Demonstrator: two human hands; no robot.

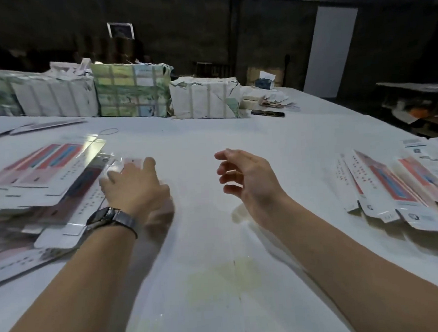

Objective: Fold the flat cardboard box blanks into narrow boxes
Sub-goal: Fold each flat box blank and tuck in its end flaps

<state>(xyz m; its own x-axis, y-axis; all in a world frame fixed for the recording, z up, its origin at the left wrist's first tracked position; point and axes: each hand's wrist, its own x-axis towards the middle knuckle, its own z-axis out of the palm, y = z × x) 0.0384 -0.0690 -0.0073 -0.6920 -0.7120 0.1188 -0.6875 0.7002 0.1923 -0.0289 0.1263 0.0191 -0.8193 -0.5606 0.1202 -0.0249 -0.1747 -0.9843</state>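
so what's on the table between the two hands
Nothing: the head view shows only bare white table between the left hand and right hand.

The blanks [41, 174] are glossy printed card that catches the light. The worktop [211, 140] is matt white, smooth, with a yellowish stain. The bundles [131, 91] are wrapped in creased, torn paper. The watch [105, 216] has a dark metal-looking band.

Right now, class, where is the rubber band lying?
In the head view, the rubber band lies on the white table, left of centre, between the flat blanks and the wrapped bundles.
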